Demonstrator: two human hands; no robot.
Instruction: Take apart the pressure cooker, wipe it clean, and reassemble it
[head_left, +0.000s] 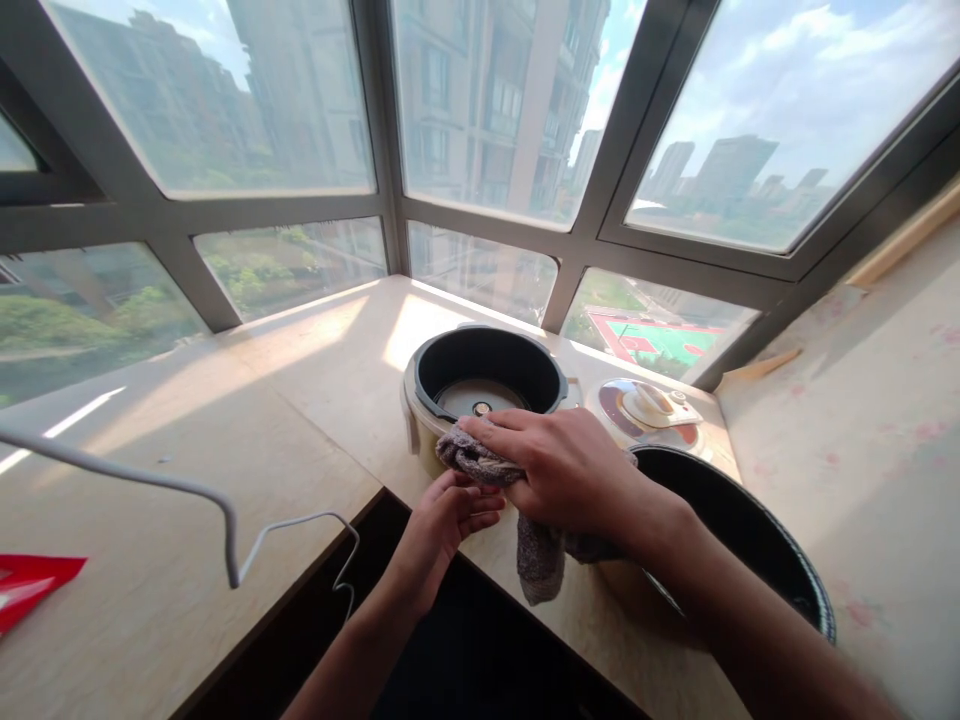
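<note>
My right hand (pixel 570 465) is closed around a crumpled grey-brown cloth (pixel 541 565), part of which hangs below the palm. The bunched end of the cloth lies against the front rim of an electric cooker body (pixel 424 435) with a dark, hollow inside. Just below it, my left hand (pixel 454 510) is in front of the cooker, fingers loosely stretched and apart, holding nothing. Whether its fingertips touch the cloth or the cooker I cannot tell. A round metal disc with a small central knob shows at the cooker's bottom.
To the right stands a large black inner pot (pixel 739 530), partly behind my right forearm. The cooker's lid (pixel 649 412) lies by the wall. A white cable (pixel 187 485) crosses the stone sill (pixel 300 420) on the left, near a red packet (pixel 37 585). Windows enclose the back.
</note>
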